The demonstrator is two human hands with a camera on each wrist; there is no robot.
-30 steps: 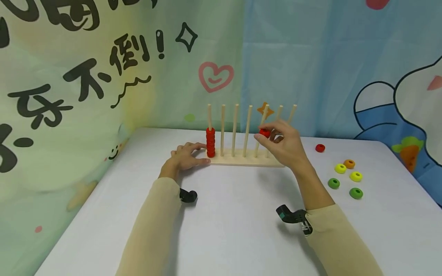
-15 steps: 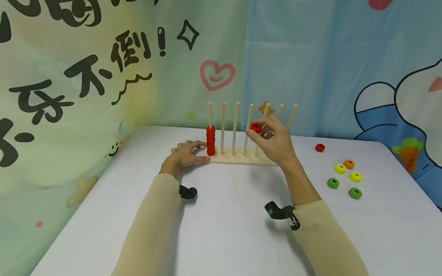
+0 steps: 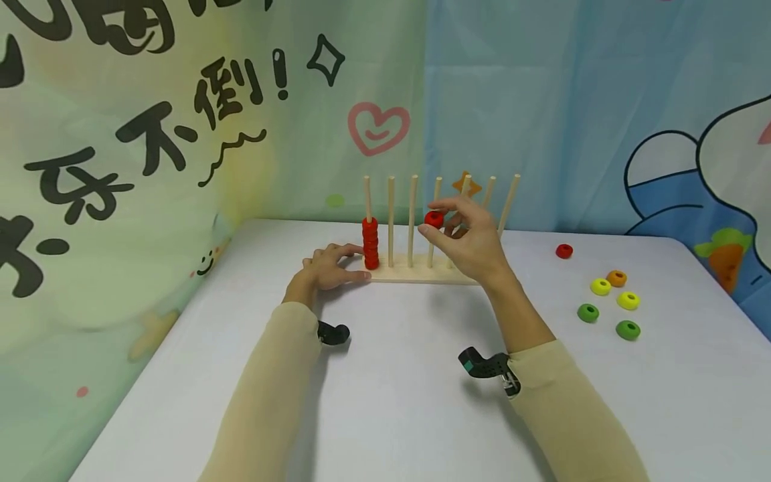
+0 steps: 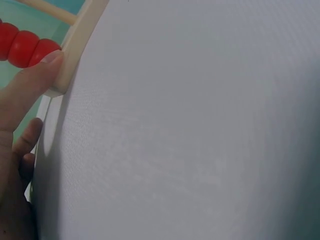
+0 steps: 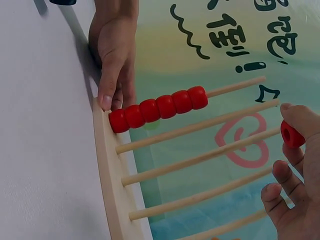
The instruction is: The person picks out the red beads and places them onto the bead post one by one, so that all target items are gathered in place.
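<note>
A wooden peg rack point(image 3: 409, 276) with several upright pegs stands on the table. A stack of red beads point(image 3: 370, 244) fills the lower part of its leftmost peg. My left hand point(image 3: 327, 268) holds the rack's left end, its thumb point(image 4: 42, 75) against the base beside the lowest bead. My right hand point(image 3: 472, 237) pinches a single red bead point(image 3: 434, 219) between thumb and index finger, up among the middle pegs. In the right wrist view that red bead point(image 5: 291, 135) shows its hole and is off the pegs, near their upper ends.
On the table's right side lie a loose red bead point(image 3: 564, 251), an orange bead point(image 3: 617, 278), yellow beads point(image 3: 600, 286) and green beads point(image 3: 628, 330). A printed cloth backdrop point(image 3: 512, 100) hangs behind the white table point(image 3: 397, 388).
My right hand has carried the red bead leftward along the rack, from the right-hand pegs toward the middle ones. The left hand stays on the rack's end.
</note>
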